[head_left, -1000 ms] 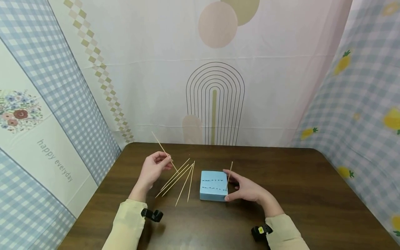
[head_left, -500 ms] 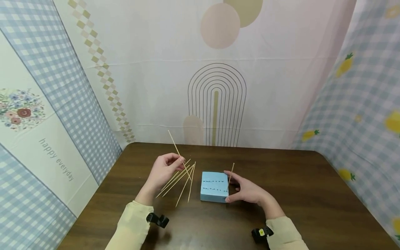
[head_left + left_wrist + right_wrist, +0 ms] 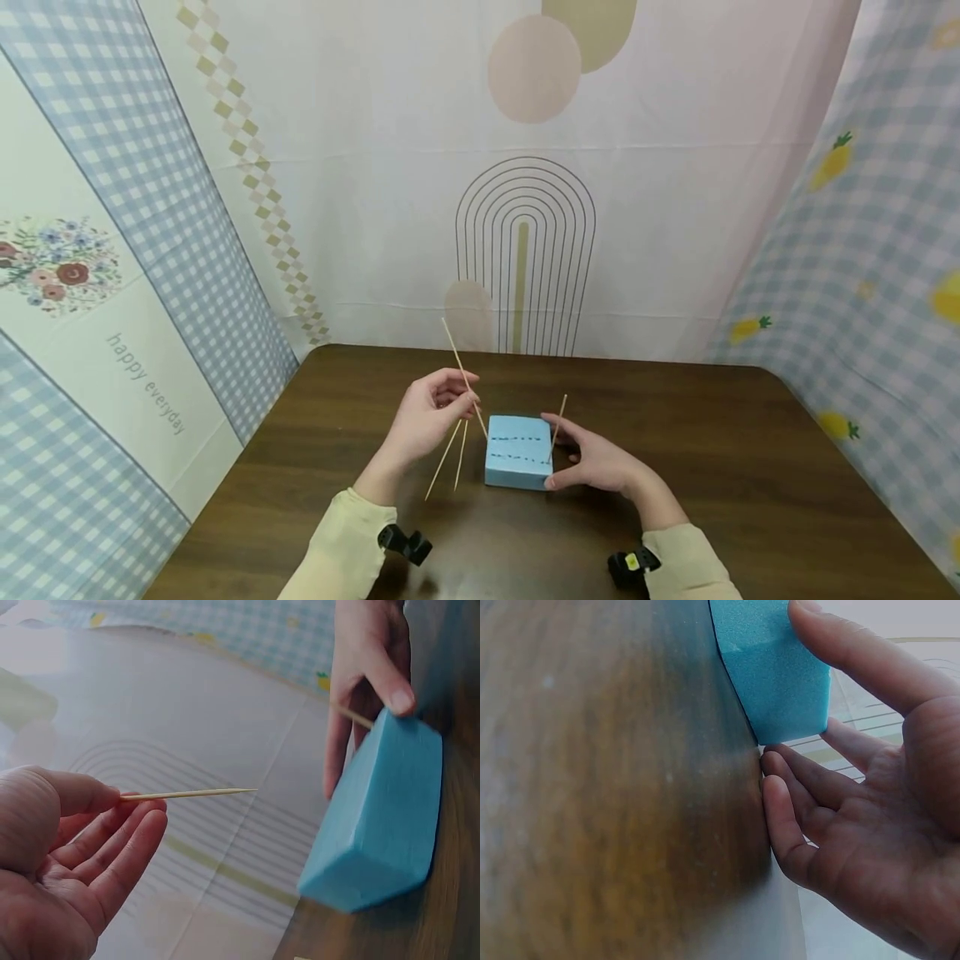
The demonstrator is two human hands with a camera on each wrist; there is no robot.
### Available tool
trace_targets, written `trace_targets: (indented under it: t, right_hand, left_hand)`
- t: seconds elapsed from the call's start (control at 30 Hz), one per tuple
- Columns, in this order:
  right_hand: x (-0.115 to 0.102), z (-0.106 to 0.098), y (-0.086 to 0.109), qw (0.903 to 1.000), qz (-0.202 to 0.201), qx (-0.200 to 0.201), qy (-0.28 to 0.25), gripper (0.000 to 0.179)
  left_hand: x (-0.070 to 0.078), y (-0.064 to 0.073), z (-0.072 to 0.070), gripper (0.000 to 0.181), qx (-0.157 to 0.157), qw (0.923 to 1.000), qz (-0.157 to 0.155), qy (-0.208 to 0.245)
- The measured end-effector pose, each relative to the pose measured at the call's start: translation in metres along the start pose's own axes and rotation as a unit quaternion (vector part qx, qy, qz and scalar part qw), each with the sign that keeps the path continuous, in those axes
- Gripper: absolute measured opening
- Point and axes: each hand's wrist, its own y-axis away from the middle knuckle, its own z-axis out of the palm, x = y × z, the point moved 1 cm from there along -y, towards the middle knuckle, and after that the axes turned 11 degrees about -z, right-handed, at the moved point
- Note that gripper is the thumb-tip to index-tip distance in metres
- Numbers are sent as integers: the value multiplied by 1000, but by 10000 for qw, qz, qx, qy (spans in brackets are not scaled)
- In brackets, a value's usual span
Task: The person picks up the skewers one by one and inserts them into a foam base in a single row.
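Observation:
My left hand (image 3: 429,419) pinches a bamboo skewer (image 3: 457,353) between thumb and fingers, its upper end leaning left. In the head view the skewer's lower tip overlaps the left edge of a light blue foam block (image 3: 517,454); the left wrist view shows the pointed tip (image 3: 244,790) apart from the block. Two dotted rows of dark marks run across the block's top. At its right side, my right hand (image 3: 606,460) holds the block, thumb on the near corner and a finger at the far one. Another skewer (image 3: 561,412) stands upright at the block's right end.
Loose skewers (image 3: 443,461) lie on the brown wooden table (image 3: 675,417) below the left hand, others hidden behind that hand. A printed cloth (image 3: 375,208) hangs behind the table, with checked cloths at both sides.
My left hand has carried its skewer rightward, from over the loose skewers to the block's left edge. The right hand stays at the block.

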Motion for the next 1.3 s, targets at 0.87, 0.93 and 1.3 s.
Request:
trace_targets:
  t: [0.87, 0.93, 1.3]
  right_hand:
    - [2, 1, 0, 10000, 70, 41, -15, 103]
    - [2, 1, 0, 10000, 59, 32, -29, 103]
    - [3, 1, -1, 10000, -67, -28, -69, 102]
  left_hand:
    - [-7, 2, 65, 24, -407, 9945, 411, -868]
    - [-9, 2, 68, 25, -374, 9947, 457, -842]
    - [-12, 4, 75, 28, -401, 9962, 595, -498]
